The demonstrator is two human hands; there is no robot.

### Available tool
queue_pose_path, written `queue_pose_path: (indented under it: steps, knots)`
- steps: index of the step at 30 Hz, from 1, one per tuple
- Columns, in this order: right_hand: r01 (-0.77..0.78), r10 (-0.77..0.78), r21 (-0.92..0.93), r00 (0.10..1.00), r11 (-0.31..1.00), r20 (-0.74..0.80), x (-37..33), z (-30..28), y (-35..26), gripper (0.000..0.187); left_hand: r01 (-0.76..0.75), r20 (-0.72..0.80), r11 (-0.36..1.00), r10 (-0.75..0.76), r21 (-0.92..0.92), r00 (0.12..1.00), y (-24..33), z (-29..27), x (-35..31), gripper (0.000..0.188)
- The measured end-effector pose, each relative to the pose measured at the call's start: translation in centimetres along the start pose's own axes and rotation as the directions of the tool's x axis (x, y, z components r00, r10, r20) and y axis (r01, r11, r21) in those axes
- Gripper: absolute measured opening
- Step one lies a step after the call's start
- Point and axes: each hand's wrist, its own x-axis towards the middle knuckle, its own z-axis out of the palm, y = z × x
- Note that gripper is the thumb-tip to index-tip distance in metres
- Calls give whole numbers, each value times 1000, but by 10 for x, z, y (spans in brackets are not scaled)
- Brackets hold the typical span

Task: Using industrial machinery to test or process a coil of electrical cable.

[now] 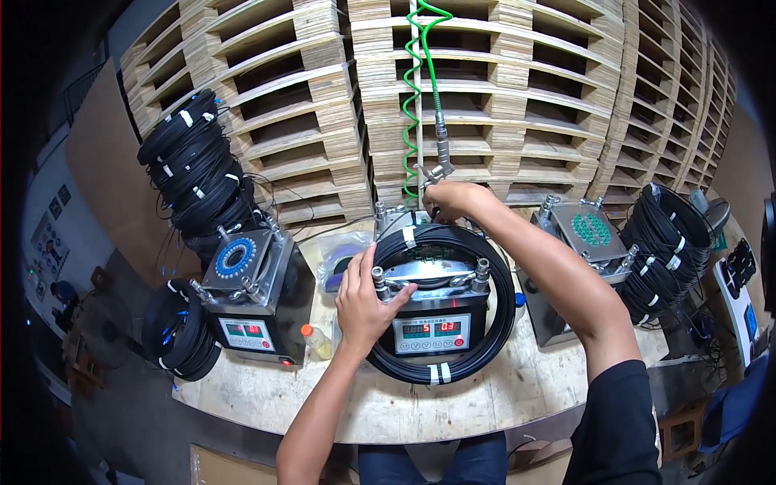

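Note:
A large coil of black cable (440, 377), bound with white ties, hangs around the middle metal-topped machine (440, 301). My left hand (364, 305) lies across the coil's left side, the fingers outside it and the thumb inside against the machine; it grips the coil. My right hand (457, 200) is closed behind the coil's top, close below a metal air gun (441, 158) on a coiled green hose (429, 48). A small dark part shows at its fingertips, but what it grips is hidden.
A similar machine with a blue ring (234, 258) stands left, another with green inserts (591, 229) right. Stacked black cable coils (198, 166) rise at the left, more coils (669, 242) at the right. An orange-capped bottle (318, 343) is on the wooden table (267, 394). Pallets (485, 89) stand behind.

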Motion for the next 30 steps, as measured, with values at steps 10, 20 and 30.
queue_pose_path:
  steps: [10,20,30]
  knots:
    - [-31,93,-377,985,926,147,27,4,-16,24,-2,-7,1000,2,7,1000,3,0,1,90]
    - [-207,168,239,970,948,174,9,-14,-12,15,20,76,995,-13,-100,997,1,-5,3,92]
    - [21,32,300,985,954,-172,-27,20,23,23,-107,148,947,158,-303,976,9,-4,104,43]
